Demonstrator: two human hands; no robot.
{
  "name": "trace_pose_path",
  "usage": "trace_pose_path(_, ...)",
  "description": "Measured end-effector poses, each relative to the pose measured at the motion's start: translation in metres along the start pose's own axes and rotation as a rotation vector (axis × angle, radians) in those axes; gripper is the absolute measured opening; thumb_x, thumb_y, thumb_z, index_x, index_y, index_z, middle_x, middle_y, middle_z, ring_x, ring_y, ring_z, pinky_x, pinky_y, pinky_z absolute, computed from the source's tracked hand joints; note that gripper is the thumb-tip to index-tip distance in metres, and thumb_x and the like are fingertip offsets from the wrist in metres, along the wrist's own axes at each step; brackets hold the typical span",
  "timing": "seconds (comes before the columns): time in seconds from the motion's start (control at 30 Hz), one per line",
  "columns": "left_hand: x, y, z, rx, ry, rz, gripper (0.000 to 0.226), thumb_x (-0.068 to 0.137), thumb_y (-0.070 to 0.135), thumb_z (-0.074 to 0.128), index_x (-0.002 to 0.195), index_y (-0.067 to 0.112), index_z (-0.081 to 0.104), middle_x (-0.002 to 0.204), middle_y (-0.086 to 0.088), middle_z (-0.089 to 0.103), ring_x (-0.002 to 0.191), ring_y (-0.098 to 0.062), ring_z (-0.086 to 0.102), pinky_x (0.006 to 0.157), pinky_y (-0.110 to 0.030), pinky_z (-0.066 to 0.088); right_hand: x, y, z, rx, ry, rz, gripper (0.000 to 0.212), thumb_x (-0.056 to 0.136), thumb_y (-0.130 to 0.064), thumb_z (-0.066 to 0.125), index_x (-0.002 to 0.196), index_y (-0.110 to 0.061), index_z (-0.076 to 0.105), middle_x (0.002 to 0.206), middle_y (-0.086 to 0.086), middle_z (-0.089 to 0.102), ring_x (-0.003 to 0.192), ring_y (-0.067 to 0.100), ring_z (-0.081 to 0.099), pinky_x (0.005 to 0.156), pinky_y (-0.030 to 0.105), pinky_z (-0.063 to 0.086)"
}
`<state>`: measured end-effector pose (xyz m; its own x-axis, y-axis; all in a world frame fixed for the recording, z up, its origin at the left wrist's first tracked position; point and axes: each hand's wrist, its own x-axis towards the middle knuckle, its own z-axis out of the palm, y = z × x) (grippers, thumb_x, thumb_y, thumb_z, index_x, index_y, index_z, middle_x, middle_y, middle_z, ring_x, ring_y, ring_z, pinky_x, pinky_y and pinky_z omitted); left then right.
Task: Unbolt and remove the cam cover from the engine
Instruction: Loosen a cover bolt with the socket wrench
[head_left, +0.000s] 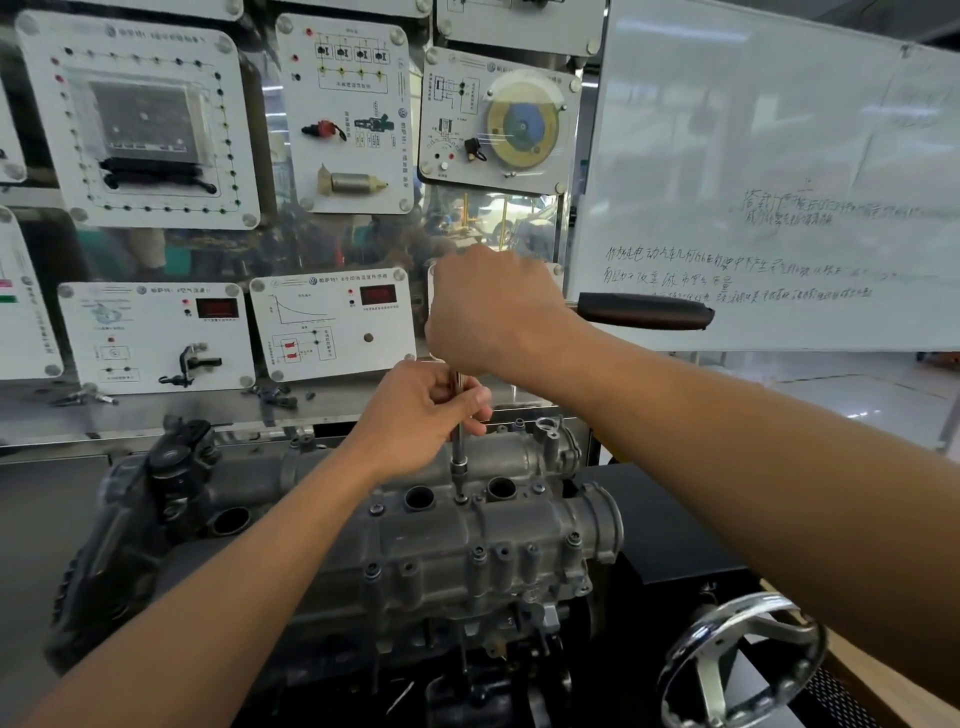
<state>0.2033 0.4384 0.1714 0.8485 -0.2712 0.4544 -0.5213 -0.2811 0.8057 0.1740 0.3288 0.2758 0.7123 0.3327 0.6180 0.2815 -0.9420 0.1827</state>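
The grey cast-metal cam cover (467, 540) sits atop the engine at centre, with bolts seated along its edges. The left hand (423, 415) has its fingers (470, 402) curled round a slim steel extension bar (457, 449), which stands upright with its socket on a top bolt (460, 499) between two round wells. The right hand (493, 312) is clenched over the head of a black-handled ratchet (644, 310), whose grip points right.

Both bare forearms reach forward from near. The left hand (421, 410) pinches the shaft (457, 444) of a wrench (644, 310); the right hand (493, 306), just above, curls round the wrench's top.
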Motion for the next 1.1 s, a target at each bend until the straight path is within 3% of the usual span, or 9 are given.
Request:
trace_pose_path(0.17, 0.002, -0.005, 0.003, -0.024, 0.009, 0.000, 0.009, 0.095, 0.018, 0.066, 0.088, 0.014, 0.071, 0.081, 0.000, 0.077, 0.075, -0.018, 0.076, 0.074, -0.030, 0.063, -0.001, 0.002, 0.001, 0.011, -0.024, -0.002, 0.020, 0.090, -0.031, 0.057, 0.104, -0.017, 0.056, 0.073, -0.002, 0.033, 0.077, 0.024, 0.046, 0.064, 0.036, 0.036)
trace_pose_path(0.3, 0.003, -0.007, 0.004, -0.017, 0.010, -0.009, 0.009, 0.095, 0.018, 0.066, 0.091, 0.013, 0.072, 0.081, 0.001, 0.077, 0.076, -0.017, 0.076, 0.073, -0.029, 0.063, 0.002, 0.000, 0.002, -0.014, -0.035, 0.013, 0.009, 0.087, -0.022, 0.055, 0.085, -0.017, 0.048, 0.070, -0.003, 0.038, 0.066, 0.019, 0.045, 0.052, 0.030, 0.028)
trace_pose_path(0.43, 0.003, -0.005, 0.001, -0.030, -0.043, 0.002, 0.010, 0.096, 0.017, 0.064, 0.093, 0.010, 0.071, 0.085, 0.000, 0.078, 0.078, -0.018, 0.076, 0.073, -0.026, 0.062, 0.004, -0.003, 0.002, -0.068, -0.053, 0.043, 0.024, 0.085, -0.015, 0.053, 0.066, -0.018, 0.038, 0.068, -0.002, 0.041, 0.055, 0.015, 0.036, 0.046, 0.029, 0.022)
trace_pose_path(0.67, -0.002, -0.001, 0.002, 0.000, -0.059, 0.039, 0.013, 0.098, 0.011, 0.061, 0.091, 0.005, 0.070, 0.085, -0.003, 0.077, 0.075, -0.014, 0.075, 0.068, -0.015, 0.056, 0.000, -0.003, 0.005, -0.035, 0.013, 0.014, 0.018, 0.083, -0.014, 0.053, 0.069, -0.018, 0.042, 0.067, -0.002, 0.041, 0.062, 0.021, 0.046, 0.047, 0.028, 0.025)
trace_pose_path(0.77, -0.003, 0.000, 0.004, 0.051, -0.043, 0.071, 0.015, 0.098, 0.011, 0.061, 0.090, 0.001, 0.070, 0.081, -0.006, 0.076, 0.073, -0.013, 0.075, 0.068, -0.015, 0.054, -0.004, 0.002, 0.010, -0.032, 0.087, -0.043, 0.022, 0.085, -0.026, 0.055, 0.071, -0.017, 0.040, 0.065, -0.003, 0.033, 0.064, 0.023, 0.046, 0.054, 0.029, 0.031)
trace_pose_path(0.87, -0.006, 0.000, 0.003, 0.112, -0.048, 0.067, 0.017, 0.099, 0.015, 0.060, 0.091, 0.003, 0.070, 0.082, -0.003, 0.077, 0.076, -0.010, 0.074, 0.070, -0.013, 0.053, -0.006, 0.011, 0.017, 0.000, 0.140, -0.148, 0.025, 0.088, -0.040, 0.054, 0.075, -0.019, 0.052, 0.060, -0.005, 0.031, 0.065, 0.025, 0.049, 0.057, 0.031, 0.032)
trace_pose_path(0.93, -0.010, -0.001, 0.001, 0.137, -0.071, 0.073, 0.019, 0.101, 0.018, 0.057, 0.094, 0.005, 0.069, 0.085, 0.001, 0.077, 0.080, -0.008, 0.074, 0.074, -0.016, 0.054, -0.004, 0.016, 0.019, 0.040, 0.156, -0.248, 0.031, 0.087, -0.045, 0.051, 0.074, -0.020, 0.062, 0.055, -0.007, 0.035, 0.061, 0.024, 0.050, 0.055, 0.031, 0.034)
trace_pose_path(1.1, -0.015, 0.000, -0.002, 0.169, -0.121, 0.087, 0.018, 0.102, 0.022, 0.054, 0.099, 0.012, 0.068, 0.091, 0.004, 0.077, 0.088, -0.009, 0.074, 0.088, -0.034, 0.057, -0.001, 0.026, 0.020, 0.313, 0.171, -0.380, 0.032, 0.087, -0.034, 0.057, 0.061, -0.015, 0.058, 0.053, 0.003, 0.057, 0.054, 0.026, 0.050, 0.057, 0.039, 0.047)
